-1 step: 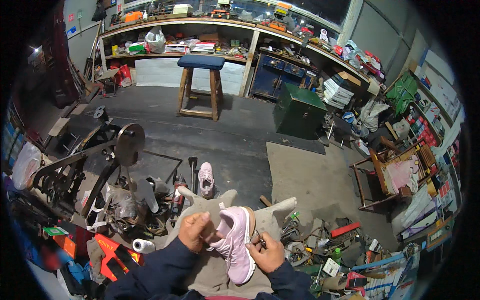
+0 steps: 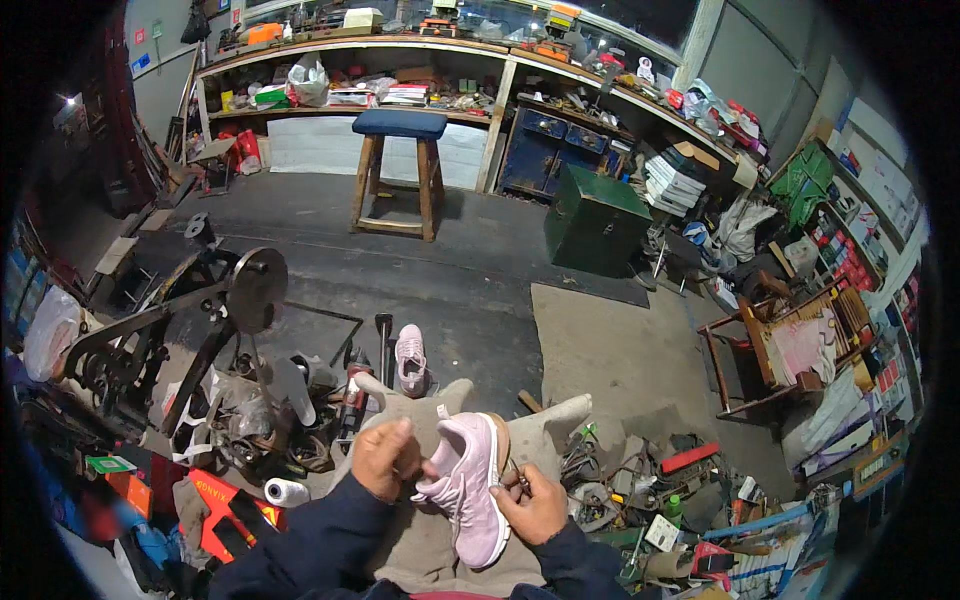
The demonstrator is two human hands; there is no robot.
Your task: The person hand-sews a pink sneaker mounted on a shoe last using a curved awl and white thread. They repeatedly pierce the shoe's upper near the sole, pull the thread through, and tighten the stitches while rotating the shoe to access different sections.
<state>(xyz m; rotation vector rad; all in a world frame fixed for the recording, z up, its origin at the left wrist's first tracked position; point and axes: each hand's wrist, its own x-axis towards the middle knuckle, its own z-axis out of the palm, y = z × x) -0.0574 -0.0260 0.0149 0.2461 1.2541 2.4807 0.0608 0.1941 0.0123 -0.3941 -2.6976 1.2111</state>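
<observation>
A pink lace-up sneaker [image 2: 468, 490] with a white sole lies across my lap on a beige cloth apron [image 2: 425, 545], its toe toward me. My left hand [image 2: 385, 460] is beside the shoe's opening, fingers drawn together; what they hold, if anything, is too small to make out. My right hand [image 2: 533, 508] is closed at the sole's outer edge, pinching a small dark metal tool [image 2: 522, 477] whose working end is hidden. Another pink sneaker [image 2: 410, 358] stands on the floor just beyond my lap.
Left stands a black hand-cranked machine with a round wheel [image 2: 257, 290]. A white thread spool [image 2: 287, 492] lies near my left forearm. Tools and scraps [image 2: 640, 500] pile up on the right. Farther off are a blue-topped stool [image 2: 400, 124], a green box [image 2: 598, 222] and a wooden chair [image 2: 790, 345].
My left hand has shifted slightly to the left, away from the shoe's opening. The right hand and the shoe stay in place.
</observation>
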